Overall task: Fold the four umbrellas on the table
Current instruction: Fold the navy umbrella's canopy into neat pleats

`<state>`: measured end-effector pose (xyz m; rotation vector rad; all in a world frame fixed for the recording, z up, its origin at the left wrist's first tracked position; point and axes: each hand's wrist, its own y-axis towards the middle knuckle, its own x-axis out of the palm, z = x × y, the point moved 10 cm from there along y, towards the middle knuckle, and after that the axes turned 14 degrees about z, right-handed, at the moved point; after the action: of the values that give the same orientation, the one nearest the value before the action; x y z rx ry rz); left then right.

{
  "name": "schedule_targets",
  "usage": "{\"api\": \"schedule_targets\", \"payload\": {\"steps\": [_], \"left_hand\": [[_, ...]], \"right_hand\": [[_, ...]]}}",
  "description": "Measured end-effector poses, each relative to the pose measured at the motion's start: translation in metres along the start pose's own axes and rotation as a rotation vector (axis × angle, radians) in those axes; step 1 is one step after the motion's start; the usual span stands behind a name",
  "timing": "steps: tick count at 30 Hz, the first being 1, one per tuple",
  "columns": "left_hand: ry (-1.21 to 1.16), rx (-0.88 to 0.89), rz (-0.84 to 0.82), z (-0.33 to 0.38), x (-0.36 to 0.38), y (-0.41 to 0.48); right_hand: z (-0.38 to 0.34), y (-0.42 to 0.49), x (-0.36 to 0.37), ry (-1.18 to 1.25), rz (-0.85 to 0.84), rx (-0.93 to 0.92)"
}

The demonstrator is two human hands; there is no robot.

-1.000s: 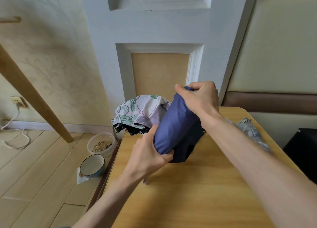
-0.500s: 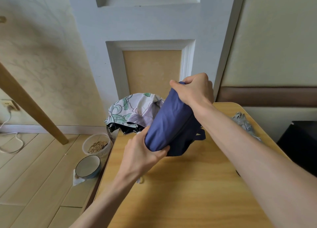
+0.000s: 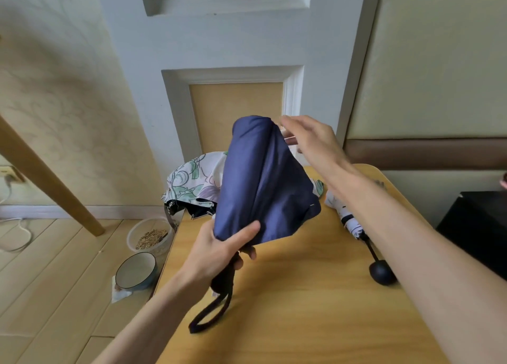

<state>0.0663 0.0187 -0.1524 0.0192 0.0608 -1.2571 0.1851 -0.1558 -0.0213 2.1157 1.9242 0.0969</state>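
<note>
A navy blue umbrella (image 3: 263,182) stands nearly upright above the wooden table (image 3: 315,308), collapsed, its cloth loose and flaring at the lower right. My left hand (image 3: 219,251) grips its lower end by the handle, and a dark wrist strap (image 3: 211,311) hangs below. My right hand (image 3: 310,141) hovers beside the top of the cloth with fingers spread, holding nothing. A floral umbrella (image 3: 192,182) lies behind at the table's far left edge. A white patterned umbrella (image 3: 348,218) with a black round handle (image 3: 382,273) lies under my right forearm.
On the floor to the left stand a clear tub of grain (image 3: 149,237) and a blue-rimmed bowl (image 3: 135,271). A slanted wooden leg (image 3: 46,177) crosses the left side. A black box (image 3: 480,226) sits right of the table. The wall is close behind.
My right hand has let go of the top of the blue umbrella and opened. The umbrella was raised and tipped more upright, and its strap now hangs free.
</note>
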Motion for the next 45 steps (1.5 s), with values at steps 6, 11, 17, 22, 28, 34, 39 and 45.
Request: {"api": "schedule_targets", "payload": {"steps": [6,11,17,22,28,34,39,45], "left_hand": [[-0.161,-0.140,-0.024,-0.008,-0.007,0.008],[-0.075,-0.093,-0.012,-0.006,-0.012,0.012],[-0.020,-0.056,0.036,-0.007,-0.011,0.015],[0.036,0.007,0.079,-0.002,-0.022,0.021],[0.178,0.044,0.035,0.012,-0.026,0.017],[0.231,0.086,0.016,0.016,-0.021,0.016],[0.212,0.045,0.027,0.015,-0.036,0.025],[0.185,0.062,0.027,0.015,-0.042,0.029]], "right_hand": [[0.052,-0.018,-0.027,-0.034,-0.120,-0.037],[0.054,-0.023,-0.062,0.121,0.032,-0.100],[0.049,-0.034,-0.054,0.173,-0.139,-0.099],[0.040,-0.037,-0.052,-0.147,-0.186,-0.266],[0.054,-0.044,-0.038,-0.051,-0.327,-0.098],[0.067,-0.044,-0.036,-0.225,-0.326,-0.162],[0.064,-0.019,-0.077,-0.110,-0.090,-0.175],[0.062,-0.030,-0.059,-0.055,-0.191,-0.127]]}}
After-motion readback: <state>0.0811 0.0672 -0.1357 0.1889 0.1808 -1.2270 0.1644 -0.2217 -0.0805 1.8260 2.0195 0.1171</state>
